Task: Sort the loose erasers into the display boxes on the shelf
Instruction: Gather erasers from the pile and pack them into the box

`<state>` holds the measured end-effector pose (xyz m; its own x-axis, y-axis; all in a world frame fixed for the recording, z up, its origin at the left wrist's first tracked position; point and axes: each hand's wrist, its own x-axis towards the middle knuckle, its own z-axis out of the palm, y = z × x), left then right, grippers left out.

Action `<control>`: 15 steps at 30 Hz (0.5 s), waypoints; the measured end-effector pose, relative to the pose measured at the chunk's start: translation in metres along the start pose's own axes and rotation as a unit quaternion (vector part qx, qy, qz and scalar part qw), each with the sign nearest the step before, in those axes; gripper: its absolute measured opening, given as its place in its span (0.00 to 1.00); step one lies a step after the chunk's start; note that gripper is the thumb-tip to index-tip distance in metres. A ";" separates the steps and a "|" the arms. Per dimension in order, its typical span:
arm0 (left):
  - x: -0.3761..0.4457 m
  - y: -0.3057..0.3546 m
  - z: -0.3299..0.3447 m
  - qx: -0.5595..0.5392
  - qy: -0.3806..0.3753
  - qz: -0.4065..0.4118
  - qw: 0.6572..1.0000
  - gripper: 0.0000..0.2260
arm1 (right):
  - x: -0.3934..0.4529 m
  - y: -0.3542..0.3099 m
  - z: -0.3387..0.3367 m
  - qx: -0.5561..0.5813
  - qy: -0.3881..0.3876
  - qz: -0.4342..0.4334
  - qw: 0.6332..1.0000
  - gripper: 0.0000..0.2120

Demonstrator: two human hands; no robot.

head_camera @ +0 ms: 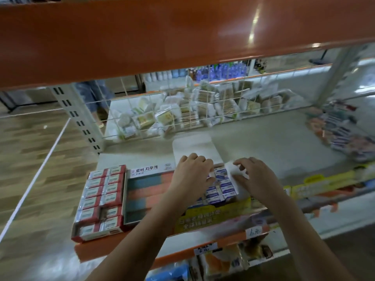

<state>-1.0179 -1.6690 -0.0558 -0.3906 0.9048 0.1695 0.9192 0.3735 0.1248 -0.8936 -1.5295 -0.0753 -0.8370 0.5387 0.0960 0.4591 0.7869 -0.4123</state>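
Both grips are engaged over the blue-and-white eraser box (220, 189): my left hand (193, 175) pinches a small eraser (212, 174) at its fingertips, just above the packed rows, while my right hand (256, 176) grasps the white side flap (233, 172) of that box, fingers curled on its edge. This box sits at the near edge of the shelf (263, 138), its white lid flap (194, 148) folded away to the far side. Just to its left lies an open box of coral and blue slab erasers (149, 189), and further left a red-and-white box (101, 199) of film-wrapped erasers. More loose erasers (343, 130) are heaped at the far right, well apart.

Risk, as I judge it: the rows look tightly packed, so pressing the pinched eraser in askew could buckle the thin card wall or lift neighbouring pieces. Glossy sleeves are slippery; the flap is pliable card and may crease under my right grip. The motion blur makes finer print illegible.
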 end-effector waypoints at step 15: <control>0.014 0.010 0.024 0.036 -0.046 -0.022 0.998 0.15 | -0.002 -0.008 0.012 0.020 0.036 0.049 0.998 0.18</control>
<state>-1.0131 -1.6474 -0.0756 -0.4279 0.9008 0.0739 0.9036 0.4243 0.0594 -0.8992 -1.5403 -0.0827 -0.7648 0.6336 0.1167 0.5241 0.7172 -0.4592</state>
